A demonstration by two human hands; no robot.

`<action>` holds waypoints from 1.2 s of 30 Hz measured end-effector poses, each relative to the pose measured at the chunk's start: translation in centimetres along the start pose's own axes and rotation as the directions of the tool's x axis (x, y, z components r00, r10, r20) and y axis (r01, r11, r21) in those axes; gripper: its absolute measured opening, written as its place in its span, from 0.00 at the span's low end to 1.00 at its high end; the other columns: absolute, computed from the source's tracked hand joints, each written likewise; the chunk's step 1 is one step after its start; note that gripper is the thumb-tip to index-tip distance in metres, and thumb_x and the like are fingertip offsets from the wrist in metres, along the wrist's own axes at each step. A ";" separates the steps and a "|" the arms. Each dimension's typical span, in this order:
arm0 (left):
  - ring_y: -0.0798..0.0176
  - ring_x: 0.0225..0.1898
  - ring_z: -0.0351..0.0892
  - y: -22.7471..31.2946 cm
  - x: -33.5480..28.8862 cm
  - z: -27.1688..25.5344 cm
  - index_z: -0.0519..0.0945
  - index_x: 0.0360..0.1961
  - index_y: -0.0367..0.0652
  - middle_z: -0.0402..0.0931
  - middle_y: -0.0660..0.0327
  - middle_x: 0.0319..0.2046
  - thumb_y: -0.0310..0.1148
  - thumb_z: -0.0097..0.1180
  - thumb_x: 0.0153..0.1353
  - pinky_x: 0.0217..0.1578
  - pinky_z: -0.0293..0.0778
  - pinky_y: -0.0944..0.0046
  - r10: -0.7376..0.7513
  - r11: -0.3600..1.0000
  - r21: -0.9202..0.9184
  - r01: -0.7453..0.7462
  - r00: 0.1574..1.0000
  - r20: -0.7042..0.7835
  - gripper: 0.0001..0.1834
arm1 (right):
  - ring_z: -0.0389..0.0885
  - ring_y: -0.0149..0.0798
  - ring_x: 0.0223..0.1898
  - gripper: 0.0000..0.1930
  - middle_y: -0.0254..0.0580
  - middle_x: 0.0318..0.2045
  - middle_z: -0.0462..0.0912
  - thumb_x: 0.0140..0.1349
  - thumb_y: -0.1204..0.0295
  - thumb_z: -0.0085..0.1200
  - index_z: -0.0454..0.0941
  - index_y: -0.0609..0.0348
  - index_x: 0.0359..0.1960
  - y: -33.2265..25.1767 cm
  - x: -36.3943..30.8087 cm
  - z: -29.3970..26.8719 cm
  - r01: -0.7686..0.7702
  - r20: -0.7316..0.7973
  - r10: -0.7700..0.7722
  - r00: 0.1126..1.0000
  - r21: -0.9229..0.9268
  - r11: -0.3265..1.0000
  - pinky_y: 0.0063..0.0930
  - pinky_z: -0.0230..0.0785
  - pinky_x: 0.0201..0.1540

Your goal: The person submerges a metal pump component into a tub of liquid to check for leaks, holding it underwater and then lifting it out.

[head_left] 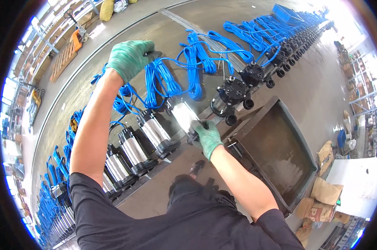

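Both my hands wear green gloves. My right hand (208, 136) is closed round the black lower end of a shiny steel submersible pump (183, 116), which lies tilted in front of me. My left hand (130, 59) is raised at the far left, fingers curled; a dark piece shows at its fingertips, and what it holds is unclear. Just below and right of it lie bundled blue cables (161, 79). To the left of the held pump, several similar steel pumps, such as this nearest pump (156, 131), lean in a row. Right of it stand black pump bodies (232, 93).
A metal-rimmed cart tray (312, 160) stands at my right, close to my forearm. Pump bodies and blue cable coils run far right toward a blue bin (287, 15). Cardboard and brown bags (326, 191) lie lower right. An orange pallet jack (76, 40) stands far left.
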State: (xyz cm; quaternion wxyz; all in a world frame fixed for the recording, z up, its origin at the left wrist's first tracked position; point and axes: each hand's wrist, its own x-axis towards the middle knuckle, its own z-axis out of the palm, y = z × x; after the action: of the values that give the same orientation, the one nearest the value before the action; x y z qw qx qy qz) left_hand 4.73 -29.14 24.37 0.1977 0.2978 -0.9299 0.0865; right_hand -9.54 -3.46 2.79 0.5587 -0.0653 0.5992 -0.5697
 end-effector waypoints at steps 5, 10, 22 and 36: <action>0.44 0.32 0.84 -0.2 -2.6 1.3 0.86 0.34 0.47 0.84 0.52 0.28 0.49 0.67 0.64 0.34 0.78 0.51 -0.095 0.993 -0.070 0.094 0.995 -0.013 0.16 | 0.79 0.28 0.32 0.28 0.34 0.39 0.81 0.63 0.53 0.69 0.73 0.55 0.56 0.7 1.2 3.7 -0.008 -0.087 -0.003 0.996 -0.133 0.991 0.26 0.75 0.30; 0.46 0.38 0.85 0.3 -3.5 1.2 0.87 0.41 0.48 0.86 0.54 0.36 0.44 0.67 0.64 0.40 0.80 0.51 -0.184 0.980 -0.056 0.194 0.973 0.142 0.13 | 0.81 0.30 0.41 0.30 0.34 0.42 0.83 0.66 0.47 0.65 0.73 0.54 0.58 0.0 2.5 0.2 -0.020 0.067 0.028 0.997 -0.118 0.993 0.32 0.78 0.40; 0.56 0.62 0.80 16.2 0.6 16.6 0.77 0.65 0.38 0.82 0.47 0.58 0.52 0.59 0.73 0.61 0.73 0.57 -0.024 0.328 -0.854 0.403 0.907 0.419 0.32 | 0.84 0.46 0.53 0.33 0.50 0.57 0.82 0.72 0.48 0.59 0.70 0.61 0.67 3.2 -10.5 -14.8 -0.256 -0.091 0.253 0.963 -0.022 0.966 0.45 0.79 0.54; 0.59 0.29 0.75 30.8 -3.6 8.9 0.82 0.40 0.37 0.77 0.58 0.27 0.39 0.54 0.77 0.34 0.73 0.57 0.060 0.114 -0.993 -0.029 0.998 -0.022 0.15 | 0.87 0.57 0.44 0.21 0.51 0.47 0.83 0.73 0.61 0.56 0.74 0.57 0.62 16.1 -21.7 -27.4 0.157 -0.280 -0.075 0.957 0.286 0.945 0.52 0.83 0.47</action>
State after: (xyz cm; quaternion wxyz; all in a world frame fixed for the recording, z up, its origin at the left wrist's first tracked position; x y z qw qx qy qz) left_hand -13.57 -4.86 13.45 0.3324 0.0642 -0.7627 -0.5511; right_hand -12.97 34.33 -3.98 0.4421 0.0630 0.5684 -0.6910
